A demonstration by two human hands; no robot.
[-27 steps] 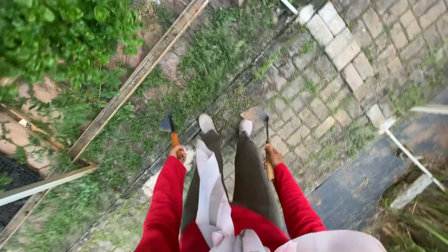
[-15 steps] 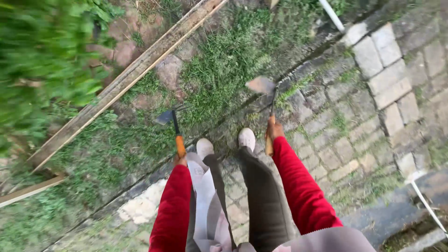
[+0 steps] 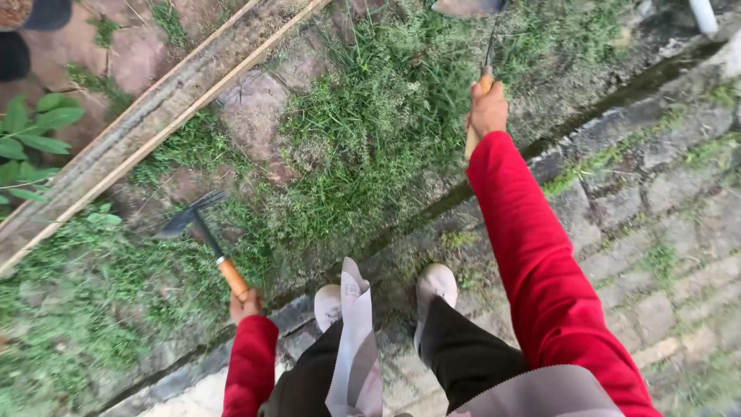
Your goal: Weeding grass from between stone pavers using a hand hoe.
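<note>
Head view: looks straight down at a person's legs, 2 red sleeves and the ground below.
Left hand [image 3: 245,306]: low in the picture, just left of the legs, fingers curled tight round the end of an orange wooden handle; only part of the hand shows above the red cuff.
Hand rake [image 3: 202,235]: the tool in the left hand, its dark metal shaft rising up and left to a dark head with thin prongs that hangs over the grass; whether the prongs touch the ground cannot be told.
Right hand [image 3: 488,108]: stretched forward, near the top of the picture, closed in a fist round a pale wooden handle.
Hoe [image 3: 477,23]: the tool in the right hand, a thin dark shaft running up to a flat rusty blade cut off by the top edge, above the grass patch.
Grass patch [image 3: 363,131]: thick green growth between the 2 tools, spreading over flat reddish stones.
Wooden planks [image 3: 147,127]: 2 long weathered boards lying side by side, slanting from lower left to upper right, well left of the right hand.
Shoes [image 3: 434,283]: 2 pale shoes standing on the stone edge, toes towards the grass, between the 2 arms.
Paving [image 3: 664,224]: grey cobbles with moss and tufts in the joints, filling the right side, parted from the grass by a dark narrow gutter.
Cloth strip [image 3: 356,340]: a pale band hanging down in front of the dark trousers.
</note>
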